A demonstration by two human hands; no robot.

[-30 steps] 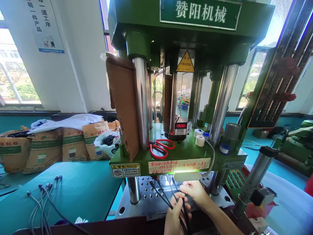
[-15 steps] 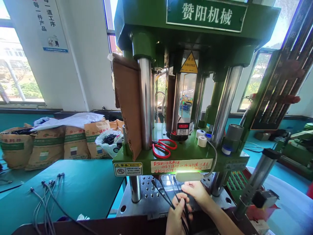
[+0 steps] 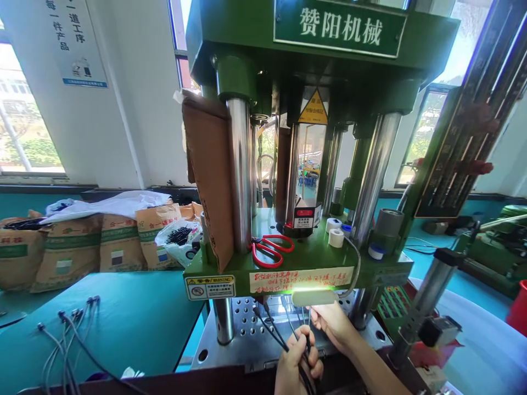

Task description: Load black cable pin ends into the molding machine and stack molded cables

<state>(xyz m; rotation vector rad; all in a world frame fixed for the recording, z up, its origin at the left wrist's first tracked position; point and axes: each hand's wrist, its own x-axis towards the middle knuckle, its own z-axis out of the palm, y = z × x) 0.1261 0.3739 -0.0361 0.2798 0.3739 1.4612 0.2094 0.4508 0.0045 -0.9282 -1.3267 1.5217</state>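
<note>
Several black cables (image 3: 275,332) run through the closed fingers of my left hand (image 3: 297,359) at the lower middle, their ends fanning out toward the press's metal base plate. Just to the right, my right hand (image 3: 332,323) pinches one thin cable (image 3: 309,317) under the lit lamp (image 3: 315,297); its fingertips are partly covered by the lamp. The perforated base plate (image 3: 224,351) lies below and behind both hands. On the teal table at left, more grey cables (image 3: 66,340) lie in a loose bunch.
A green press (image 3: 230,41) with steel columns (image 3: 239,175) stands ahead. Red-handled scissors (image 3: 272,251), tape rolls (image 3: 336,237) and a cardboard sheet (image 3: 208,181) are on its middle platen. Paper sacks (image 3: 78,247) stand at left; a black cylinder post (image 3: 428,307) rises at right.
The view has shifted slightly, so the press sits further left. My right hand has moved a little lower, closer to the left, with its fingers at a cable. My left hand keeps the bundle.
</note>
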